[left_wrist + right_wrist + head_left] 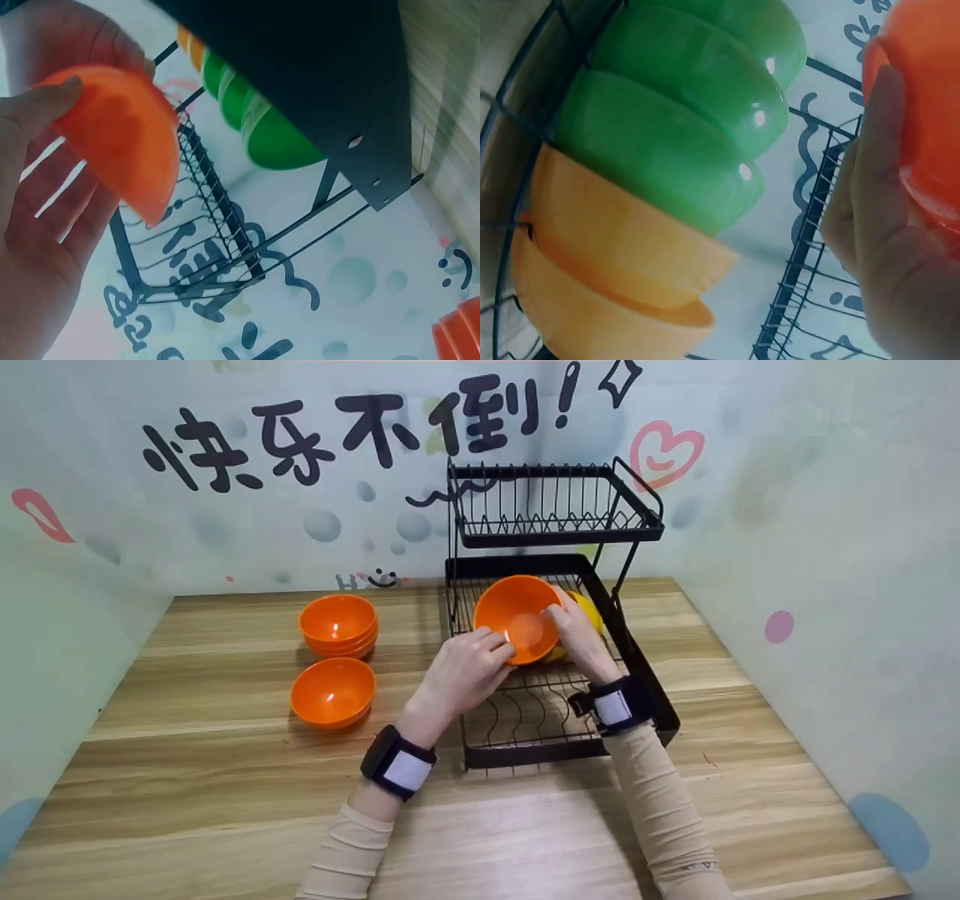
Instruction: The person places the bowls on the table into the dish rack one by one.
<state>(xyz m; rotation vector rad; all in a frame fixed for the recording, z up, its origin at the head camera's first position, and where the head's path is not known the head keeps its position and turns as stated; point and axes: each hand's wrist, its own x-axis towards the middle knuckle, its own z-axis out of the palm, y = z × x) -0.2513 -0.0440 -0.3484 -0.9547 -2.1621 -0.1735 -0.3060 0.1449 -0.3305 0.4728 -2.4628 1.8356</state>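
Observation:
Both hands hold one orange bowl above the lower tier of a black dish rack, its hollow facing the head camera. My left hand pinches the near left part of its rim; in the left wrist view the thumb lies against the bowl. My right hand grips the right side of the rim. Behind the bowl, partly hidden in the head view, yellow bowls stand in the rack. The right wrist view shows those yellow bowls tilted in a row with several green bowls.
Left of the rack, a stack of orange bowls stands on the wooden table, with another orange bowl in front of it. The rack's upper tier overhangs the back of the lower one. Printed walls enclose the table.

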